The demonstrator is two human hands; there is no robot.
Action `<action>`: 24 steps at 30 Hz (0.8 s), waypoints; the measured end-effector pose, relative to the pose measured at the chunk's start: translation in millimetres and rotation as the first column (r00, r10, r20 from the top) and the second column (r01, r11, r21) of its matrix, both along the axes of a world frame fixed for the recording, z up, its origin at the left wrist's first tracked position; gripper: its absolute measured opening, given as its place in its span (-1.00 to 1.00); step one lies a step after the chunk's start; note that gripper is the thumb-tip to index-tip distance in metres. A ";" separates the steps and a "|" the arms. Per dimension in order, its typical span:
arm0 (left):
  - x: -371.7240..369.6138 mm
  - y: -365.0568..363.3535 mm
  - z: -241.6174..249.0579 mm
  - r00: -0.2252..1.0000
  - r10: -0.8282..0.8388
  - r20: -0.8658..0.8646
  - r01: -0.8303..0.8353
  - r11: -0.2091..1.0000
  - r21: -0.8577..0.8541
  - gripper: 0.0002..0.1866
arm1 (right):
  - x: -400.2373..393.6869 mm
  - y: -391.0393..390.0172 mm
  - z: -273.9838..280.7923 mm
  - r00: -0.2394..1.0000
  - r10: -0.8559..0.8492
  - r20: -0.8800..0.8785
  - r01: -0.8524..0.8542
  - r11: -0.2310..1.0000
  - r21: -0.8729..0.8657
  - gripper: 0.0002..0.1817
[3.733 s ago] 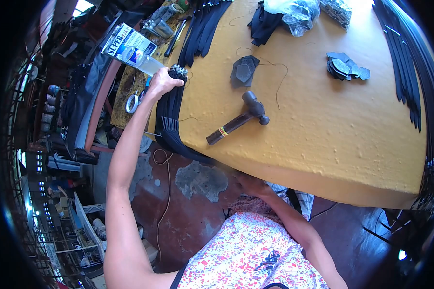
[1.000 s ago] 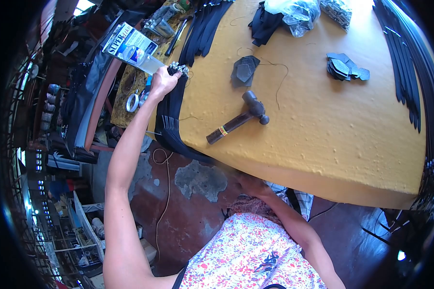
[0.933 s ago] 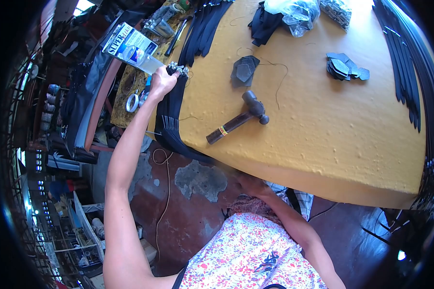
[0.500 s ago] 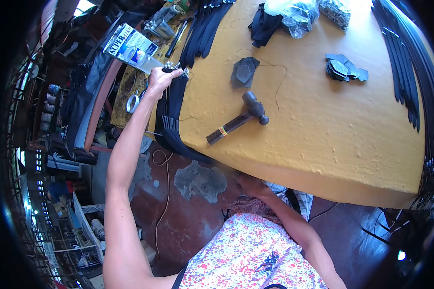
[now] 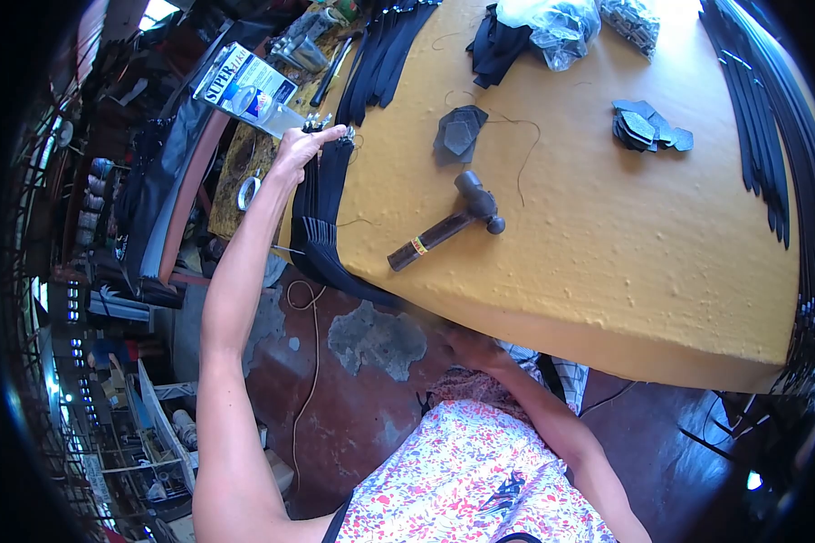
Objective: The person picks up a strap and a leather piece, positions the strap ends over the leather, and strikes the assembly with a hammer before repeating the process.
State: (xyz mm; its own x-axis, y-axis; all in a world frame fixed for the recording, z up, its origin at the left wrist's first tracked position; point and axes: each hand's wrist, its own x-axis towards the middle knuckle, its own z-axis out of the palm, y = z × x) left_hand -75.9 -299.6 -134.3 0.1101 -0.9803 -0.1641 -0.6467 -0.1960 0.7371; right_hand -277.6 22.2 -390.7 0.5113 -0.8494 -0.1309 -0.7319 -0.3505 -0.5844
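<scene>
My left hand [image 5: 304, 150] is at the metal-buckled ends of a bundle of black straps [image 5: 331, 181] on the table's left edge. One finger stretches right across the buckles; the others curl out of sight around the strap ends. The bundle runs down and bends over the table's near corner. My right hand [image 5: 469, 347] is low, just below the near edge, close to the straps' trailing part; it is dark and smeared, its fingers not distinct. A ball-peen hammer [image 5: 451, 223] with a dark handle lies on the yellow-covered table [image 5: 607, 262], right of the straps.
Dark flat cut pieces [image 5: 460, 134] and another pile [image 5: 648, 127] lie on the table. Plastic bags [image 5: 552, 27] are at the far side. More black straps [image 5: 752, 118] hang along the right. A Super-labelled tin [image 5: 244, 80] and tape roll [image 5: 249, 193] are at left.
My left hand's finger now reaches slightly farther right and up over the buckles. My right hand stays nearly in the same place below the edge.
</scene>
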 end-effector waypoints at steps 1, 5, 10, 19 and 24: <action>-3.1 3.3 3.0 1.000 0.007 -0.030 -0.007 1.000 0.008 -0.75 | -0.4 -0.1 0.7 1.000 0.005 0.011 -0.005 1.000 0.016 -0.38; 10.9 -12.0 -7.2 0.999 -0.044 0.015 0.044 0.999 -0.002 -0.71 | 1.7 2.0 -3.4 1.000 -0.008 -0.022 0.008 1.000 -0.007 -0.38; 4.5 -6.0 -4.1 0.997 -0.072 0.025 0.073 0.995 -0.064 -0.77 | 1.4 0.8 -6.3 1.000 -0.006 0.018 0.005 1.000 0.030 -0.36; 5.5 -4.7 -7.8 0.984 -0.043 0.171 0.084 0.967 -0.241 -0.68 | -1.4 1.9 -6.8 0.991 -0.055 0.122 0.091 0.944 -0.318 -0.61; 6.5 -0.8 -3.3 0.994 -0.038 0.099 0.066 0.953 -0.295 -0.68 | 2.3 3.4 -12.5 0.997 -0.047 0.067 0.059 0.980 -0.188 -0.54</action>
State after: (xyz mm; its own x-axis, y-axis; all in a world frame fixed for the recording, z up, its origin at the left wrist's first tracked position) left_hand -69.4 -300.4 -137.6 0.0581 -0.9878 0.1445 -0.7172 0.0594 0.6943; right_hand -275.2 25.6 -403.2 0.4667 -0.8820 0.0659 -0.7167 -0.4208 -0.5560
